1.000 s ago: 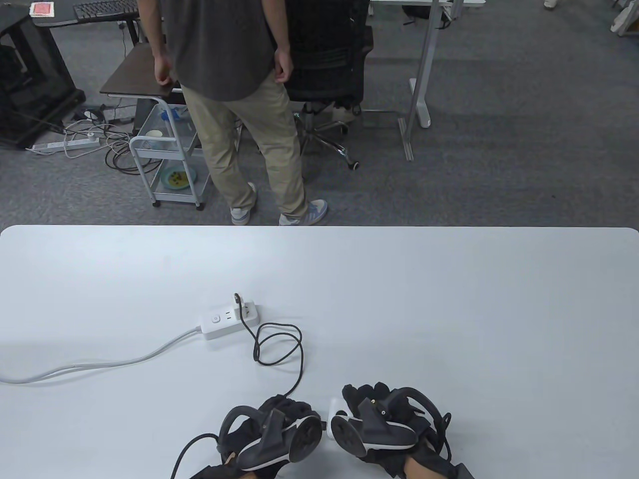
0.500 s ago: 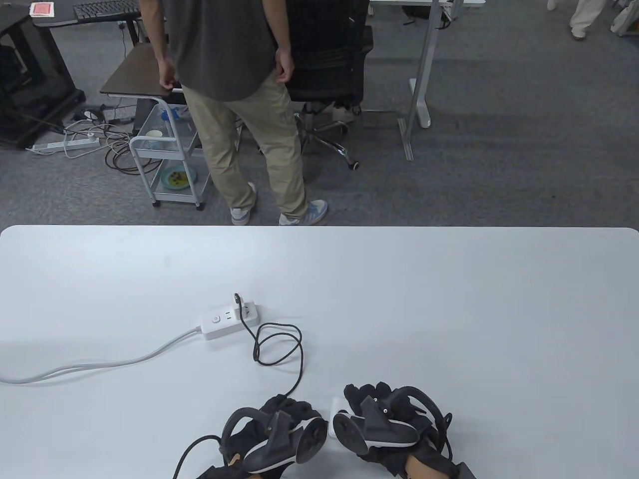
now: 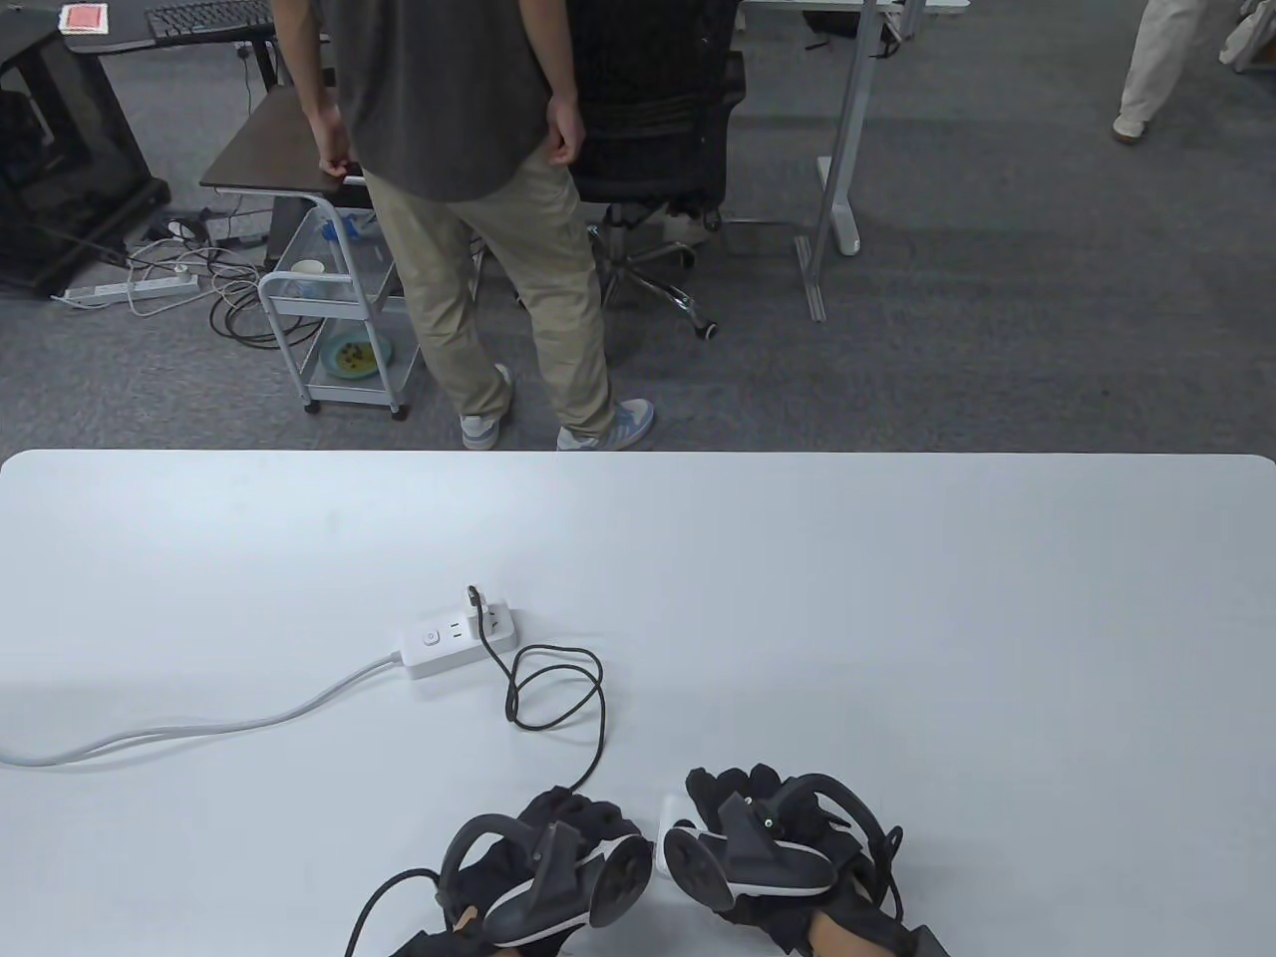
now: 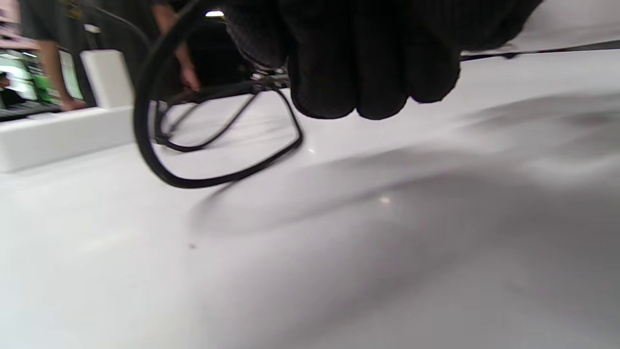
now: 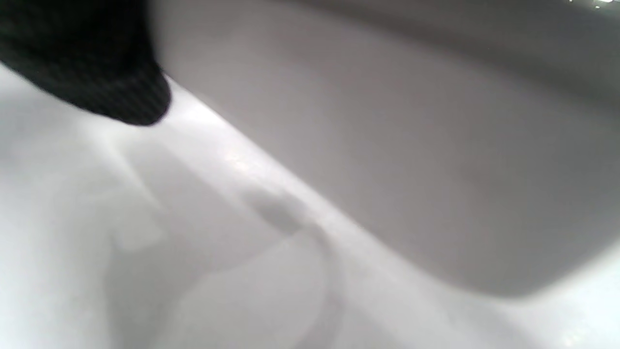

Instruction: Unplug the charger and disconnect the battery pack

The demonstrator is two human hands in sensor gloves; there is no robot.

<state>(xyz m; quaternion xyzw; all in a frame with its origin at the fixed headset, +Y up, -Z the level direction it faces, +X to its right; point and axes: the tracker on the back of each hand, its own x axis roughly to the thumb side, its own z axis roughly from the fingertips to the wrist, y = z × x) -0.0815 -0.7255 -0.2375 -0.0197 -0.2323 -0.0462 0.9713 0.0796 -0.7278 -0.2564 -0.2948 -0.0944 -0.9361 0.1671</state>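
Battery pack (image 3: 666, 812) near tabletop (image 3: 897, 618) front edge, between both hands | light, rigid, slick; hold its sides | cable (image 3: 558, 688) limp; pull by plug | right hand (image 3: 773, 847) grips pack; left hand (image 3: 548, 867) grip: cannot tell

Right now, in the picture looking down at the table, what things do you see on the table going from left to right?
Thick white power cord → white plastic power strip → thin black looped cable → left hand in a black glove → small white battery pack → right hand in a black glove.
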